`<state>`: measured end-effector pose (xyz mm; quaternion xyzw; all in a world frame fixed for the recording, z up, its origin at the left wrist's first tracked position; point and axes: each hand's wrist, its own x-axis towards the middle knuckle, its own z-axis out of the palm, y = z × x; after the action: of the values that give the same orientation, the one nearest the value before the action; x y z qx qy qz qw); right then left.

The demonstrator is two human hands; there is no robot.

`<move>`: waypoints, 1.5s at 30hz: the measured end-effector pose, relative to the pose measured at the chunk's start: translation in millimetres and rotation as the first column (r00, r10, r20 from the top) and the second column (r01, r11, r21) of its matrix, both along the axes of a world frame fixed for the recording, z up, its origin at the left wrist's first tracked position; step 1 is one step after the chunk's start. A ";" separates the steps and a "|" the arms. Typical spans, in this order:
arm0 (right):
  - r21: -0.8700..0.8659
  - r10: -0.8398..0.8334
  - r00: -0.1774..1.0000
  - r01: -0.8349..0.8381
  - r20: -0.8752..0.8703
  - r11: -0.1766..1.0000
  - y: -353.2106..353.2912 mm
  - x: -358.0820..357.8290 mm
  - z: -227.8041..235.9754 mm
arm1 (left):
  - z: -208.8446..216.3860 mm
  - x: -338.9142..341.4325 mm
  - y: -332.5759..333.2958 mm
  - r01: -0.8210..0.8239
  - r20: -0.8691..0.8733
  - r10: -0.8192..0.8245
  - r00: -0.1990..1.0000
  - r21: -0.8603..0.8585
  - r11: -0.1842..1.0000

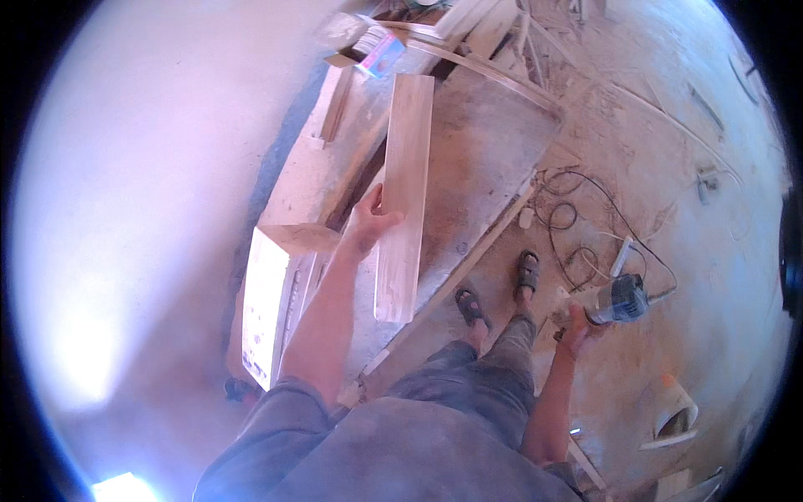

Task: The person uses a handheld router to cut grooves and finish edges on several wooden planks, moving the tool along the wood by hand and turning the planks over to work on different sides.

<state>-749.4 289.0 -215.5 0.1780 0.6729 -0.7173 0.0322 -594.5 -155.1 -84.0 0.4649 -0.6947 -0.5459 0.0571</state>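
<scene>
My left hand [372,222] grips the left edge of a long pale wooden board [407,167] near its middle, thumb on the upper face. The board is tilted over the worktable [493,142]. Off to the right, my right hand [581,333] is wrapped round a corded trim router [617,301] with a silver body and black end. The router hangs apart from the board, above the floor. Its working end is partly hidden by my fingers.
A white-sided box [272,293] stands left of the board. Beyond it lie a wood strip [336,105] and an open carton [381,54]. A black cable [577,176] loops on the dusty floor near my sandalled feet. A curved pale piece [676,410] lies lower right.
</scene>
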 end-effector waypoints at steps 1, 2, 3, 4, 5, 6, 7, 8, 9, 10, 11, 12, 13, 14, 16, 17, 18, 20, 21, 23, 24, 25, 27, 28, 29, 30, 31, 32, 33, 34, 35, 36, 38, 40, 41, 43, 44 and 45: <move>-0.032 -0.020 1.000 0.020 -0.015 0.999 2.5 1.0 -10.3 | 3.8 -4.9 3.5 0.013 0.068 -0.008 0.998 -0.081 0.997; 0.016 0.007 1.000 -0.007 -0.008 1.000 -2.2 2.0 -5.0 | 9.2 -12.3 11.9 0.028 0.137 -0.006 0.991 -0.154 0.988; 0.074 0.037 0.999 -0.037 0.000 0.997 -6.9 1.6 10.8 | 19.4 -26.1 34.1 0.053 0.365 0.121 0.923 -0.431 0.901; 0.123 0.068 0.998 -0.068 0.006 0.990 -11.4 -0.3 22.0 | 28.9 -30.6 39.2 0.073 0.428 0.163 0.889 -0.484 0.872; 0.138 0.077 0.997 -0.075 -0.011 0.988 -10.0 -1.5 19.2 | 33.7 -35.1 43.6 0.099 0.484 0.203 0.851 -0.527 0.844; 0.151 0.084 0.996 -0.079 -0.028 0.985 -8.8 -0.5 13.3 | 34.5 -36.4 44.6 0.129 0.534 0.244 0.809 -0.567 0.814; 0.165 0.091 0.995 -0.082 -0.045 0.983 -8.1 -0.3 9.4 | 32.5 -32.3 39.7 0.140 0.522 0.225 0.823 -0.569 0.810; 0.187 0.117 0.992 -0.108 -0.038 0.976 -7.4 -0.2 7.7 | 34.4 -27.6 33.2 0.154 0.512 0.203 0.835 -0.571 0.806; 0.209 0.141 0.989 -0.132 -0.030 0.969 -7.0 0.3 6.1 | 34.8 -25.7 29.7 0.168 0.500 0.181 0.847 -0.574 0.801; 0.231 0.164 0.986 -0.155 -0.022 0.961 -6.4 -0.2 4.5 | 34.1 -23.9 31.7 0.147 0.495 0.166 0.853 -0.534 0.833; 0.223 0.187 0.982 -0.177 -0.024 0.959 -9.6 -2.5 11.7 | 44.2 -29.1 39.8 0.131 0.488 0.142 0.861 -0.483 0.866; 0.213 0.219 0.976 -0.211 -0.017 0.954 -15.9 -2.9 24.9 | 49.9 -28.7 46.8 0.110 0.488 0.127 0.864 -0.429 0.896; 0.203 0.251 0.968 -0.243 -0.010 0.948 -22.8 -3.2 33.6 | 46.3 -28.2 49.1 0.128 0.486 0.107 0.867 -0.425 0.896; 0.223 0.267 0.964 -0.260 0.000 0.940 -26.4 -6.4 38.4 | 42.5 -31.4 51.4 0.146 0.476 0.081 0.876 -0.420 0.896; 0.261 0.307 0.951 -0.305 0.033 0.916 -35.2 -11.7 46.5 | 30.2 -37.7 54.8 0.161 0.448 0.068 0.892 -0.454 0.876; 0.280 0.320 0.941 -0.337 0.106 0.899 -47.5 -12.1 61.3 | 16.0 -41.0 53.3 0.156 0.434 0.083 0.897 -0.486 0.860; 0.300 0.327 0.927 -0.370 0.185 0.879 -61.2 -13.0 75.3 | 3.8 -43.8 53.0 0.152 0.425 0.096 0.900 -0.512 0.845; 0.544 0.387 0.922 -0.312 -0.025 0.779 -69.1 -16.9 66.3 | 19.1 -72.2 56.5 0.158 0.472 0.081 0.878 -0.446 0.881; 0.522 0.445 0.888 -0.326 -0.118 0.788 -80.9 -15.6 73.4 | 9.0 -66.3 51.4 0.169 0.420 0.053 0.906 -0.474 0.864; 0.354 0.475 0.867 -0.400 -0.153 0.845 -98.5 -19.2 69.0 | -10.0 -51.6 37.6 0.168 0.277 -0.041 0.960 -0.452 0.876; 0.250 0.468 0.873 -0.427 -0.138 0.869 -107.3 -14.7 68.3 | -17.8 -39.4 28.0 0.163 0.184 -0.095 0.978 -0.399 0.903; 0.152 0.456 0.882 -0.437 -0.121 0.886 -114.0 -11.6 67.5 | -25.6 -31.2 26.5 0.168 0.073 -0.152 0.986 -0.345 0.924; 0.047 0.448 0.873 -0.448 -0.195 0.893 -153.2 12.4 106.1 | -34.3 -10.4 37.0 0.077 -0.028 -0.084 0.996 -0.196 0.978; 0.059 0.473 0.854 -0.472 -0.215 0.879 -164.2 26.0 120.1 | -36.4 -2.9 41.3 0.036 -0.079 -0.045 0.996 -0.119 0.992; 0.075 0.494 0.836 -0.491 -0.237 0.868 -174.3 40.9 131.4 | -36.8 1.8 42.4 0.040 -0.147 -0.057 0.988 -0.122 0.992; 0.099 0.516 0.818 -0.508 -0.253 0.855 -176.2 53.0 134.7 | -35.6 4.7 46.5 0.044 -0.213 -0.069 0.975 -0.118 0.992; 0.185 0.573 0.778 -0.543 -0.257 0.819 -176.8 60.0 121.5 | -34.3 7.3 50.9 0.049 -0.279 -0.079 0.957 -0.113 0.992; 0.223 0.553 0.764 -0.506 -0.333 0.833 -181.4 73.3 119.8 | -34.8 11.5 54.6 0.034 -0.312 -0.049 0.949 -0.053 0.998; 0.255 0.528 0.739 -0.462 -0.418 0.849 -192.3 87.9 121.1 | -36.2 8.2 51.9 0.025 -0.352 -0.023 0.936 0.000 1.000; 0.283 0.502 0.706 -0.414 -0.501 0.865 -200.4 101.5 121.9 | -36.9 7.5 51.2 0.018 -0.390 0.005 0.921 0.054 0.998; 0.289 0.537 0.660 -0.456 -0.525 0.842 -206.2 109.7 121.9 | -37.8 8.9 50.6 0.016 -0.404 0.015 0.915 0.074 0.997; 0.296 0.570 0.613 -0.495 -0.547 0.817 -210.9 116.6 121.9 | -38.3 10.3 50.2 0.015 -0.417 0.026 0.908 0.094 0.995; 0.346 0.618 0.535 -0.525 -0.576 0.778 -217.7 130.8 123.7 | -37.0 10.4 51.4 0.006 -0.438 0.059 0.897 0.147 0.989; 0.447 0.669 0.480 -0.503 -0.568 0.740 -215.1 140.7 121.0 | -32.9 8.9 54.3 -0.009 -0.450 0.106 0.887 0.212 0.977; 0.499 0.700 0.451 -0.494 -0.554 0.712 -212.9 145.0 114.9 | -33.6 11.2 52.1 -0.010 -0.456 0.098 0.885 0.191 0.982; 0.612 0.760 0.408 -0.450 -0.506 0.650 -186.2 149.4 71.8 | -35.7 8.3 50.6 0.002 -0.477 0.073 0.876 0.155 0.988; 0.649 0.774 0.392 -0.423 -0.497 0.632 -173.2 153.0 52.3 | -35.6 5.4 52.7 0.000 -0.468 0.072 0.881 0.152 0.988; 0.648 0.763 0.375 -0.404 -0.527 0.646 -158.4 163.3 37.7 | -35.4 4.0 55.4 -0.003 -0.459 0.071 0.885 0.147 0.989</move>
<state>-586.1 130.6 -177.9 -0.3998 0.7696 -0.4966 -0.0364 -590.5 -99.6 -119.3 0.3374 -0.6112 -0.6879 0.1983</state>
